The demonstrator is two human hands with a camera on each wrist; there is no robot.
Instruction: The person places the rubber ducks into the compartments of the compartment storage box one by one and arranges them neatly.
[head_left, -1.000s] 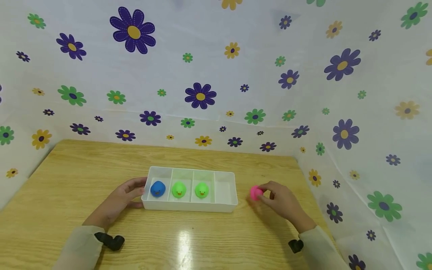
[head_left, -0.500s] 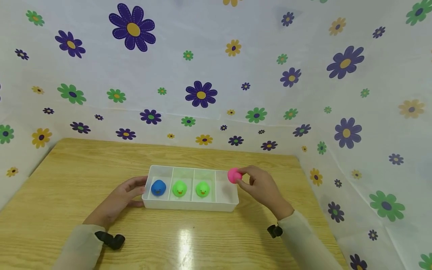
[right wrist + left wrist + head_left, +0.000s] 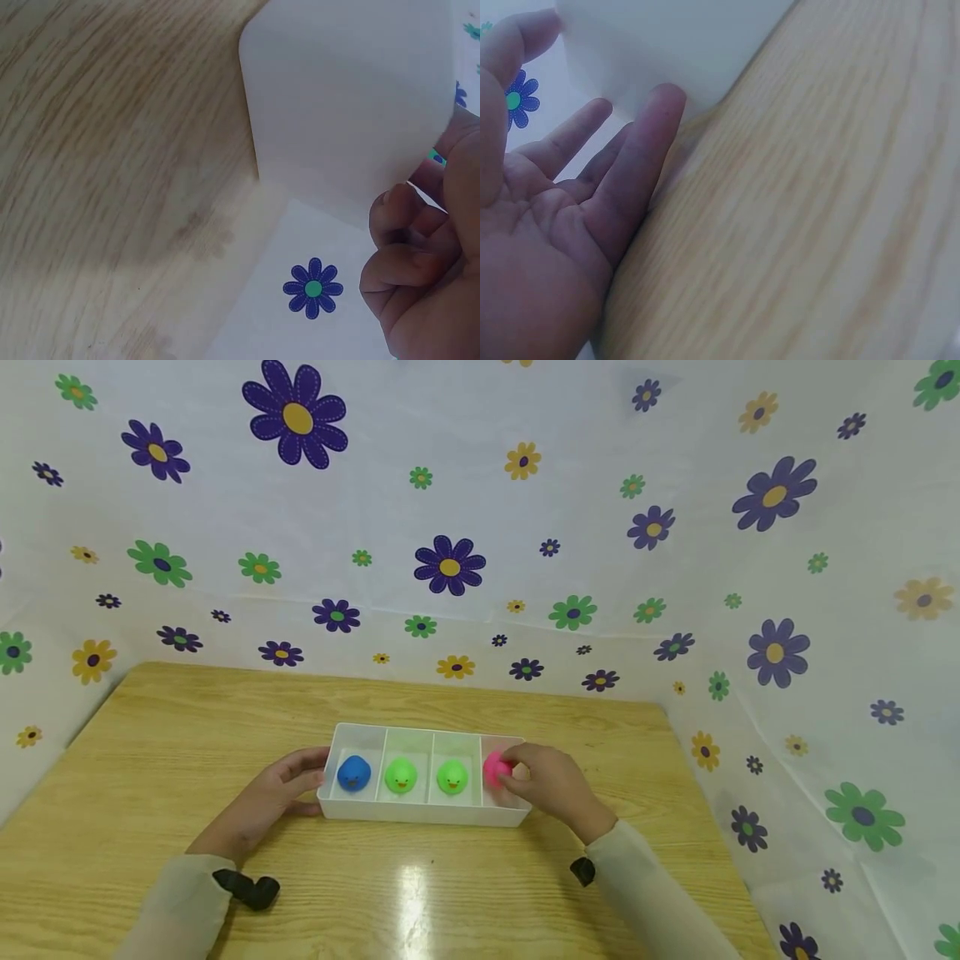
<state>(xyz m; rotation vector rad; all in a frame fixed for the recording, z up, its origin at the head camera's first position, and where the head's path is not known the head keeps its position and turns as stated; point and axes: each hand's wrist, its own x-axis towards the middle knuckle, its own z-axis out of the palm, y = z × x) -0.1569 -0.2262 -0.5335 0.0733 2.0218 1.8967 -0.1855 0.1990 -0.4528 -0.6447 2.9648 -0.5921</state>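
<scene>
A white tray [image 3: 420, 812] with a row of compartments lies on the table. Its leftmost compartment holds a blue rubber duck [image 3: 354, 774], and the two middle ones each hold a green duck, one left [image 3: 401, 775] and one right [image 3: 452, 777]. My right hand [image 3: 551, 781] pinches a pink rubber duck [image 3: 495, 770] inside the rightmost compartment; fingers partly cover it. The right wrist view shows only the tray's outer wall [image 3: 345, 97] and curled fingers. My left hand [image 3: 273, 793] touches the tray's left end, its fingers [image 3: 641, 161] mostly straight against the wall.
The wooden table [image 3: 322, 893] carries the tray near its middle. A white sheet with printed flowers [image 3: 390, 518] hangs behind the table and along its right and left sides.
My right hand has carried the pink duck from the table right of the tray, over the rim, down into the rightmost compartment. The left hand stays at the tray's left end.
</scene>
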